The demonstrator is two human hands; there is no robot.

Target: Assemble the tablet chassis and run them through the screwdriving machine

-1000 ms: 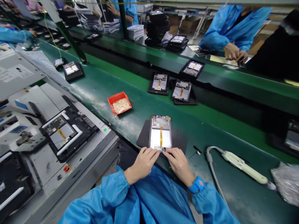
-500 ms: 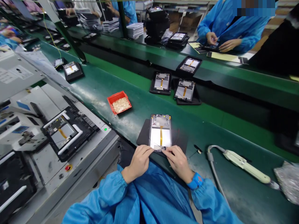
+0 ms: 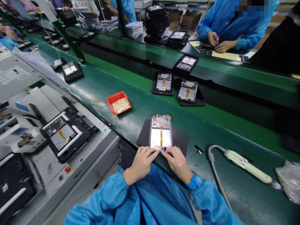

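A green workbench [image 3: 140,104] bears an open-backed tablet [image 3: 156,136]. The left hand [image 3: 140,161] and right hand [image 3: 178,164] touch its near edge; whether either grasps anything cannot be told.

The bare left hand [image 3: 142,161] and the bare right hand [image 3: 179,164] are held low in front of the torso, backs upward, fingers bent and tips angled inward, nearly meeting. Whether either pinches anything is too small to tell. Both forearms slant forward and inward, covered by a loose blue fabric left sleeve [image 3: 105,197] and a matching right sleeve [image 3: 213,201], gathered at the cuffs; a bright blue band [image 3: 195,182] circles the right wrist.
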